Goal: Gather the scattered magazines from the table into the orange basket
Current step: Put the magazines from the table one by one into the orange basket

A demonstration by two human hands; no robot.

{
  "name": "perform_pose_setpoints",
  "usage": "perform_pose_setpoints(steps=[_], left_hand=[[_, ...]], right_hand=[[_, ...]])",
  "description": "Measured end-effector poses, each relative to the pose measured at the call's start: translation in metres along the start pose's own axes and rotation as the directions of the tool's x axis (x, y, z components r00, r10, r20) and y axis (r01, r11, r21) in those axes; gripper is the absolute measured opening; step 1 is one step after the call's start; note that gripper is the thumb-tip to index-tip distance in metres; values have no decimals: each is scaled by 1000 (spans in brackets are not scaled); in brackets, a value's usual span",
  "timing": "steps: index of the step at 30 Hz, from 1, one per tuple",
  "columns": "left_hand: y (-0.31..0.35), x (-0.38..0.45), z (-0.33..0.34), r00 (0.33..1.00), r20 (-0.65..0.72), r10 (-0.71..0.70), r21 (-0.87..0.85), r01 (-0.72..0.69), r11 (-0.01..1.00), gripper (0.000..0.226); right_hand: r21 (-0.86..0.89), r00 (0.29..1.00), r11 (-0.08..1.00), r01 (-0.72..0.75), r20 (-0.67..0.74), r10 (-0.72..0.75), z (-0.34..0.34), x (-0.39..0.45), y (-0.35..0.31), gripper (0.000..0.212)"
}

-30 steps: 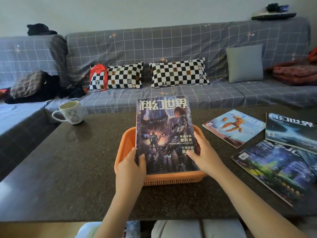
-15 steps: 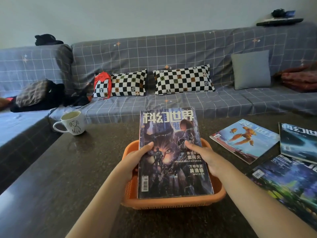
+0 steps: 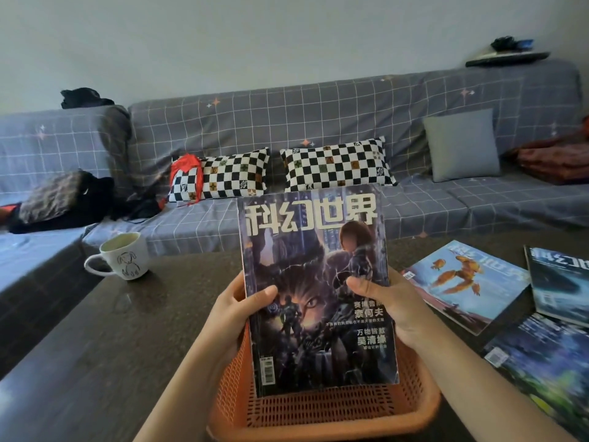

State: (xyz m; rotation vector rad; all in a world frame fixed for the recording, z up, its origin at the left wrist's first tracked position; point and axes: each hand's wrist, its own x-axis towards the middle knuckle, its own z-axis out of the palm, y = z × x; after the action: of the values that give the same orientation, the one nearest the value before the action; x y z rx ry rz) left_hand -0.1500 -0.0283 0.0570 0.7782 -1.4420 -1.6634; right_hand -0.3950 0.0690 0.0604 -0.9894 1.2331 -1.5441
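Behind the held magazine [image 3: 315, 291], the basket's [image 3: 325, 413] far rim is hidden.

Mug [image 3: 122, 256] left of basket [image 3: 322, 406], loose magazines [image 3: 465, 282] right, sofa [image 3: 318, 129] behind table [image 3: 95, 346].

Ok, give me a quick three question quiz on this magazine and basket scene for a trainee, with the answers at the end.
1. True or false: both hands grip the dark-cover magazine.
2. Multiple choice: where is that magazine's lower edge? A) flat on the table B) inside the orange basket C) on the sofa
3. Short answer: what stands on the table to the person's left of the basket?

Key
1. True: the left hand and right hand hold its side edges, with thumbs across the cover.
2. B; it is tilted, its top raised well above the rim.
3. A white mug.
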Motion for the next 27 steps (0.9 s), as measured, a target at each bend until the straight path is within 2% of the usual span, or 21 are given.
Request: perform_pose_setpoints(steps=[3,6,12,16,20,23,27], left_hand=[[2,11,-6,997,59,55,5,-55,998,77],[-4,19,-10,995,73,68,15,-70,997,89],[-18,21,-9,993,109,52,-8,-51,999,94],[-17,20,-8,991,127,31,-6,-31,1000,91],[-20,22,-6,994,113,14,16,-16,1000,85],[-22,23,-5,996,85,5,56,-10,998,91],[-23,26,-1,1000,5,29,195,-29,980,103]], right_hand=[[14,995,997,72,61,-73,-3,12,-4,54],[-30,986,994,101,133,-96,-8,20,-2,68],[-25,986,999,37,161,-32,-15,18,20,93],[6,990,1000,8,140,-9,-12,19,25,87],[-34,994,999,-6,112,10,-7,21,24,86],[-94,991,995,-26,125,38,-8,24,21,87],[-95,990,995,-33,132,45,-7,31,18,85]])
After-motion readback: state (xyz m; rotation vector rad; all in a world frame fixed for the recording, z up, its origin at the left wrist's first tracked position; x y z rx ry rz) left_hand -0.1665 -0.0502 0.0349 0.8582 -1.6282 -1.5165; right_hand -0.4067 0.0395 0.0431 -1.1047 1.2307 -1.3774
